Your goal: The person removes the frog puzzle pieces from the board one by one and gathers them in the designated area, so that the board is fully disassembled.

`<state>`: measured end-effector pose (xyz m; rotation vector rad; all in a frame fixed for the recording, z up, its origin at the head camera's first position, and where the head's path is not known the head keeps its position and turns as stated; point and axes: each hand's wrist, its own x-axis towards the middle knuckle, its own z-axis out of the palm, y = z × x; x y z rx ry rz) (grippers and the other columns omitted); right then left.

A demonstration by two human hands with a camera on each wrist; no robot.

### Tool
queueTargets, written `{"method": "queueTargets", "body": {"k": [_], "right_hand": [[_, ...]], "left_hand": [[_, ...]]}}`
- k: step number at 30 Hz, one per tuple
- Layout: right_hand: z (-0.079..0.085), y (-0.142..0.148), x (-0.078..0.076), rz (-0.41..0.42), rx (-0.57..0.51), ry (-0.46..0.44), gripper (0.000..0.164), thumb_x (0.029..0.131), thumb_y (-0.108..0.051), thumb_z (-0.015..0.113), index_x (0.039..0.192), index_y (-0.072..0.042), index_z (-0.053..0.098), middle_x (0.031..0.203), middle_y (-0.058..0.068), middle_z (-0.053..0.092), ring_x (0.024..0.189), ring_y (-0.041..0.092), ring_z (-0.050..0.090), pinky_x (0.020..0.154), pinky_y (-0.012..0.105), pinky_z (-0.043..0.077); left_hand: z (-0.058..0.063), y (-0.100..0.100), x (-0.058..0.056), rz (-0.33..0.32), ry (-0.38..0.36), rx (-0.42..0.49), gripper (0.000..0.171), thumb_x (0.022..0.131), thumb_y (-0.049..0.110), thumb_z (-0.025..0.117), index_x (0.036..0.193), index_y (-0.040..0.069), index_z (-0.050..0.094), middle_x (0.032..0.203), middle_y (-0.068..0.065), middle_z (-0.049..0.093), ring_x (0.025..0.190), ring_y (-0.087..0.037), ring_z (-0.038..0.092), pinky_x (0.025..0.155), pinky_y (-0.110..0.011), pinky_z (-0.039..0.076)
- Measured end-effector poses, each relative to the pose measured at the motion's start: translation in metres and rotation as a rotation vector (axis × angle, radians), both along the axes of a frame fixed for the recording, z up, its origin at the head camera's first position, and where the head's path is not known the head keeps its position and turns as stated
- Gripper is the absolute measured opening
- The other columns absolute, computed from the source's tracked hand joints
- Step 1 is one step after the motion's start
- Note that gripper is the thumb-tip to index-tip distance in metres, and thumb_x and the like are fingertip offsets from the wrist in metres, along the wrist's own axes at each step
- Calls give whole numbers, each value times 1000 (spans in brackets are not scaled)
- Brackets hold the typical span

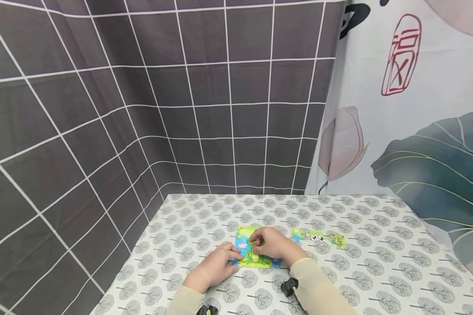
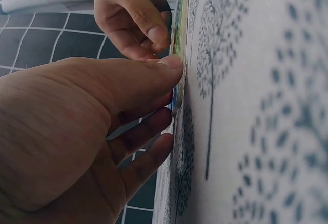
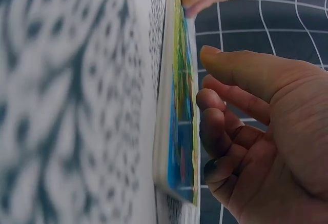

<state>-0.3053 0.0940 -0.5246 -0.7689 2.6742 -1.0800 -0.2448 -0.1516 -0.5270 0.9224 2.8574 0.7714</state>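
Observation:
A flat picture board (image 1: 241, 234) with a green frog on blue and yellow lies on the table. My left hand (image 1: 217, 266) holds its left edge. In the left wrist view, the thumb (image 2: 171, 65) presses the board's near side and the other fingers reach over it. Above the frog is my right hand (image 1: 273, 243) with curled fingers; a small reddish patch (image 1: 255, 243) shows by the fingertips, and I cannot tell whether it is held or printed. In the right wrist view, these fingers (image 3: 212, 124) hover close to the board face (image 3: 182, 131).
Right of the board lie several loose picture pieces, one (image 1: 317, 237) with two big eyes and a brown-green one (image 1: 337, 239). A tree-patterned cloth (image 1: 205, 214) covers the table. Dark gridded curtain (image 1: 236, 109) hangs behind and to the left.

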Motion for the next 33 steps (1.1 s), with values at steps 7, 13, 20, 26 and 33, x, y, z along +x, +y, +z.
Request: {"method": "queueTargets", "body": {"k": [7,13,20,26,33], "right_hand": [[1,-8,2,28,52,34,33,84,-13,86,114,-6,77,81,-9,60,73,8,55,73,29,53],[0,-12,3,27,66,44,31,83,-13,88,112,-7,77,80,-8,59,71,9,53,70,29,51],[-1,-14,3,-5,57,20,24,81,-15,89,102,-14,78,81,-9,59,73,9,55,69,27,52],[-3,-13,2,-32,41,9,30,79,-16,91,105,-11,76,78,-6,59,70,11,54,68,29,52],[-3,-14,0,-42,50,36,36,81,-15,90,113,-6,76,77,-8,59,69,9,53,66,28,51]], "left_hand": [[0,1,0,2,-12,0,31,93,16,79,124,20,78,127,9,62,121,-13,57,110,-36,50],[3,2,2,11,-28,-4,31,93,16,78,124,20,78,127,9,62,123,-14,57,111,-37,49],[5,2,2,16,-32,-5,32,94,17,78,125,19,77,128,7,62,123,-14,57,112,-38,48],[5,2,1,21,-42,-3,31,94,16,77,125,19,77,129,7,62,123,-14,57,112,-38,48],[4,2,2,19,-30,-1,31,94,16,77,125,19,77,128,7,63,123,-14,57,112,-38,49]]}}
